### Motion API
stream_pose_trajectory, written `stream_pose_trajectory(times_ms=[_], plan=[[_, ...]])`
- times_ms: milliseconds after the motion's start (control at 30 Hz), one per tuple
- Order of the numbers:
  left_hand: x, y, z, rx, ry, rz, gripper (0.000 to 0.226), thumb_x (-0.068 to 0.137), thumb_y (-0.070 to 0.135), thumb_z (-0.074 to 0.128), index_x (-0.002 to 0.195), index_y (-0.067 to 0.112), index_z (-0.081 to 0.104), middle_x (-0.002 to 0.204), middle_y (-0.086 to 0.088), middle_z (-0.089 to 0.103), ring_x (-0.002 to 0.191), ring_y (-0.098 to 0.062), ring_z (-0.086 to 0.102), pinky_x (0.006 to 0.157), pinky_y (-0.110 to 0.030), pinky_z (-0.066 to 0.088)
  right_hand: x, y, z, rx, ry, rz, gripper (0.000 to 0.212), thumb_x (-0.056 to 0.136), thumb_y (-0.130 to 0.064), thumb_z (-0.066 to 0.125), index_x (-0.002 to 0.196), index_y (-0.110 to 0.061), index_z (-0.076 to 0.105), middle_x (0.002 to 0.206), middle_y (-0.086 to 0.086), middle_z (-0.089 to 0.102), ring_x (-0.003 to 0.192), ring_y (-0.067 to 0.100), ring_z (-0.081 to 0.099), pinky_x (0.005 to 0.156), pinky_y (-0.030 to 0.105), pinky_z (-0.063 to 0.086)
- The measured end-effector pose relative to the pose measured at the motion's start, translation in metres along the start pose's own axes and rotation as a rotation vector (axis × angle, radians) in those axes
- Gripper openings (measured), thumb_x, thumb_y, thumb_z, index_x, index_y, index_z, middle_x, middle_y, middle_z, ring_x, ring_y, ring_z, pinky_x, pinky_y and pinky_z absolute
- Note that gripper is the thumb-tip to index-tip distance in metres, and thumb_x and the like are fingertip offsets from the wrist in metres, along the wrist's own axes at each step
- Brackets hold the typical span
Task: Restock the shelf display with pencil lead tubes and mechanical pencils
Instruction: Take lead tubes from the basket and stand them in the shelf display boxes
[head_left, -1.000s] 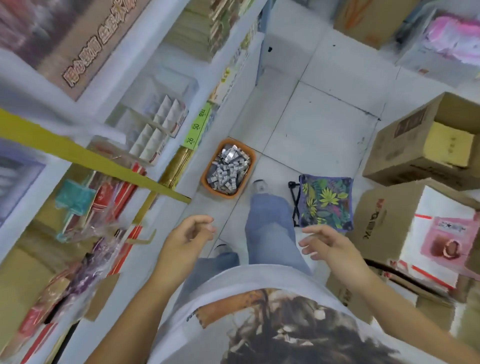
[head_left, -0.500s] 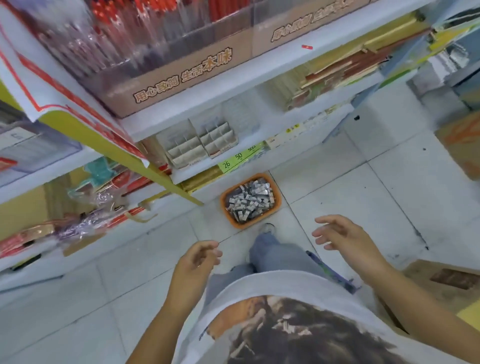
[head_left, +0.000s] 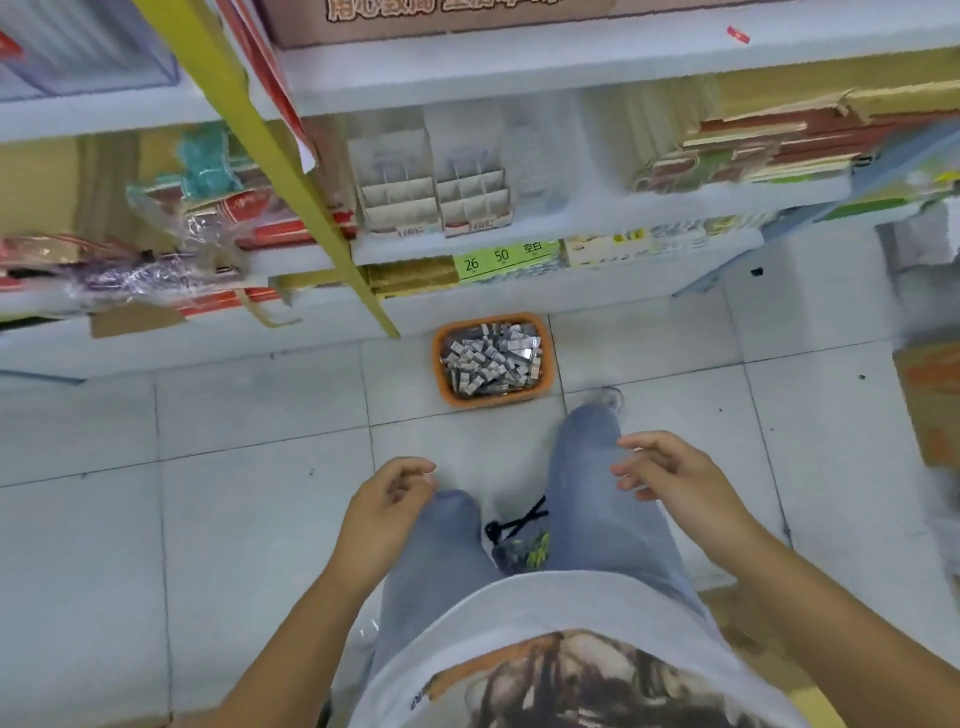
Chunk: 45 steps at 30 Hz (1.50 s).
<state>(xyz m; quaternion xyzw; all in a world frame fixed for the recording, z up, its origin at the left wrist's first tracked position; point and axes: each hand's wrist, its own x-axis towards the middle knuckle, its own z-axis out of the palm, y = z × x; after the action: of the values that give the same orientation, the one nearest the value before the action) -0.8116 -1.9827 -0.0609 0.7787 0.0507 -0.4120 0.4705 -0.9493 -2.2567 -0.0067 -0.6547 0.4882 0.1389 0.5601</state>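
A person stands on a pale tiled floor (head_left: 249, 519) facing a white shelf unit (head_left: 519, 67), looking down past a printed white T-shirt (head_left: 545, 623) and blue jeans (head_left: 597, 509). Both hands hang in front of the thighs and hold nothing. The left hand (head_left: 387, 506) has its fingers curled loosely inward, the thumb near the fingertips but nothing between them. The right hand (head_left: 675, 478) is more relaxed, its fingers slightly apart and pointing toward the left hand. An orange basket (head_left: 441, 364) sits on the floor right against the foot of the shelf unit, just ahead of the person's forward shoe (head_left: 605, 397). It is filled with a heap of small grey and white packets (head_left: 491, 358), probably the pencil lead tubes, though the view is too blurred to read them. On the lower shelf directly above the basket stand two cardboard display boxes (head_left: 434, 202) with stepped compartments that look unfilled. A green price label (head_left: 501, 257) runs along the shelf edge below them. A yellow bar (head_left: 291, 171) slants across the shelves toward the basket's left side. Wrapped red and purple goods (head_left: 171, 260) lie on the left end of the shelf, stacked flat packs (head_left: 753, 150) on the right end. A patterned bag with a black cord (head_left: 519, 540) lies on the floor between the legs.
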Motion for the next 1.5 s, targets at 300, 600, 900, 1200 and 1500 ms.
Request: stream_pose_trajectory(times_ms=[300, 600, 900, 1200, 1500], plan=[[0.106, -0.047, 0.098, -0.083, 0.113, -0.175, 0.014, 0.097, 0.014, 0.062, 0.100, 0.026, 0.068, 0.099, 0.000, 0.073, 0.094, -0.015, 0.069, 0.080, -0.018, 0.051, 0.193, 0.007, 0.002, -0.203, -0.233, -0.028, 0.018, 0.089, -0.014, 0.059, 0.098, -0.028, 0.066, 0.085, 0.002, 0.073, 0.072, 0.013, 0.067, 0.078, 0.039, 0.054], [0.330, -0.149, 0.167, 0.017, 0.117, -0.209, 0.016, 0.095, 0.024, 0.056, 0.095, 0.036, 0.065, 0.095, 0.005, 0.073, 0.086, -0.014, 0.068, 0.060, -0.014, 0.047, 0.448, 0.109, 0.093, -0.359, -0.184, -0.009, 0.016, 0.086, -0.018, 0.056, 0.091, -0.031, 0.063, 0.093, 0.004, 0.068, 0.080, 0.023, 0.068, 0.076, 0.036, 0.054], [0.553, -0.282, 0.209, 0.127, 0.137, -0.061, 0.025, 0.099, 0.021, 0.056, 0.121, 0.027, 0.064, 0.113, 0.008, 0.067, 0.096, -0.008, 0.062, 0.073, -0.011, 0.047, 0.646, 0.233, 0.200, -0.587, -0.156, -0.298, 0.027, 0.092, -0.015, 0.058, 0.113, -0.032, 0.059, 0.114, -0.008, 0.062, 0.092, 0.006, 0.060, 0.076, 0.018, 0.047], [0.614, -0.339, 0.243, 0.346, 0.385, 0.242, 0.079, 0.071, 0.017, 0.086, 0.140, 0.021, 0.048, 0.136, 0.003, 0.038, 0.125, -0.012, 0.040, 0.107, -0.019, 0.028, 0.696, 0.274, 0.237, -0.811, -0.074, -0.565, 0.078, 0.080, -0.036, 0.075, 0.146, -0.031, 0.033, 0.141, -0.002, 0.037, 0.136, 0.020, 0.029, 0.113, 0.037, 0.028], [0.608, -0.338, 0.239, 0.414, 0.458, 0.125, 0.085, 0.071, 0.032, 0.089, 0.141, 0.021, 0.043, 0.137, -0.001, 0.052, 0.129, -0.023, 0.048, 0.111, -0.036, 0.039, 0.686, 0.269, 0.232, -0.662, -0.161, -0.531, 0.024, 0.082, -0.026, 0.075, 0.095, -0.033, 0.056, 0.111, -0.009, 0.045, 0.101, 0.012, 0.052, 0.080, 0.025, 0.041]])
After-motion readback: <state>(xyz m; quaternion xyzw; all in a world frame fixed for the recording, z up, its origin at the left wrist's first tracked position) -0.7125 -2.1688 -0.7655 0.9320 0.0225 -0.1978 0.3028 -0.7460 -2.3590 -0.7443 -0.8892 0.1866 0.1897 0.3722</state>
